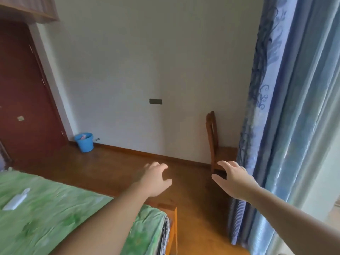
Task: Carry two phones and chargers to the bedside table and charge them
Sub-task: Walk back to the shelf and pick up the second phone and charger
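Observation:
My left hand (156, 178) reaches forward over the wooden floor, empty, with its fingers spread and slightly curled. To its right my right hand (233, 178) is stretched out as well, palm down, fingers apart, holding nothing. No phone, charger or bedside table shows clearly. A blurred white object (16, 199) lies on the green bed cover at the left; I cannot tell what it is. A dark wall socket plate (155, 101) sits low on the white wall ahead.
A bed with a green cover (64, 214) and a wooden frame corner (172, 216) fills the lower left. A wooden chair (214, 142) stands by the wall, partly behind blue curtains (272, 126). A blue bucket (84, 142) sits near the dark red door (25, 100).

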### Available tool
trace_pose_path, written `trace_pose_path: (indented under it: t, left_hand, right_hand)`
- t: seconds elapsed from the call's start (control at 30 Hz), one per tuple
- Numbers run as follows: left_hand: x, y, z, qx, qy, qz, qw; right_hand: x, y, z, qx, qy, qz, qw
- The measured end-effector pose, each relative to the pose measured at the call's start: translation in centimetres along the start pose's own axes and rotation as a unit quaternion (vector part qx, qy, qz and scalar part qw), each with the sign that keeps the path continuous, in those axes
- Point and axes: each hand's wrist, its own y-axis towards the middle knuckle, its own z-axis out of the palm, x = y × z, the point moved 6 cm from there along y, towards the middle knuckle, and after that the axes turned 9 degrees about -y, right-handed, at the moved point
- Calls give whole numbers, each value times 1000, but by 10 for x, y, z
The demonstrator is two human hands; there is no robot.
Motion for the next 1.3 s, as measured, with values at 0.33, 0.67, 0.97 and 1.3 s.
trace_pose_path:
  t: [0.33,0.67,0.97,1.3]
  left_hand:
    - [28,215,22,-39,-9,-14,999]
    - [71,425,10,-40,40,-32,998]
    - [147,555,-4,-77,27,-172,982]
    - [223,650,-41,-98,78,-310,942]
  right_hand:
    - [12,229,30,4,-27,-63,998]
    - [47,469,41,41,-24,-101,994]
    - [93,672,76,79,55,-220,971]
    - [195,813,100,155,89,-372,911]
